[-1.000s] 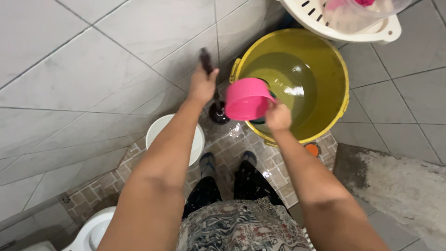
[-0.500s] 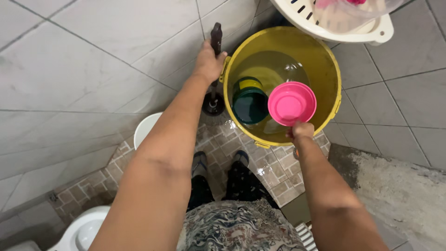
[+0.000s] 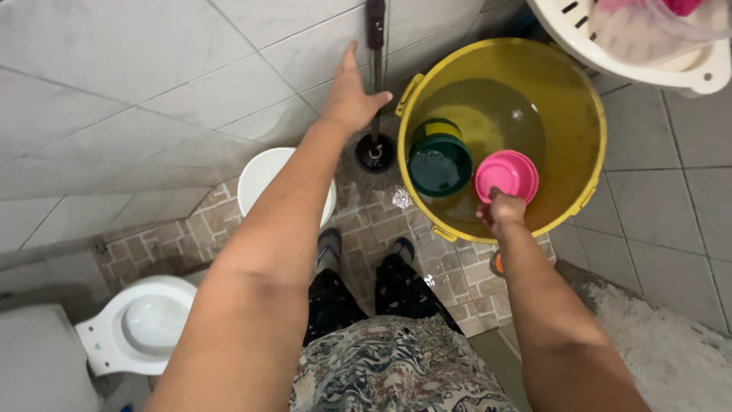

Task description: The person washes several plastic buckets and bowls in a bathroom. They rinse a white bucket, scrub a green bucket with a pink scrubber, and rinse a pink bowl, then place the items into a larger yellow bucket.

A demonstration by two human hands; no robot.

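From the head camera, looking straight down, the yellow bucket (image 3: 568, 84) serves as the landmark: it stands on the tiled floor, partly filled with water. The right hand (image 3: 499, 210) reaches over the bucket's near rim and is closed on the handle of a pink scoop (image 3: 507, 175), which sits low inside the bucket at the water, its open mouth facing up. Just beside the scoop, toward the bucket's left wall, a green and yellow container (image 3: 437, 160) floats or rests in the water. The left hand (image 3: 351, 95) is outside the bucket, just left of its rim, fingers spread and open; its thumb lies against the thin shaft of a dark-handled plunger (image 3: 374, 84), but it is not gripping it. The plunger stands upright against the tiled wall (image 3: 152, 91), its cup on the floor close to the bucket's left side. A white pail (image 3: 263, 179) stands further left of the bucket, under the forearm. A white toilet bowl (image 3: 141, 328) is well apart from the bucket, at the lower left. A white slotted basket (image 3: 610, 46) overhangs the bucket's far right rim. The person's feet in sandals stand on wet small floor tiles (image 3: 450, 282) just short of the bucket.
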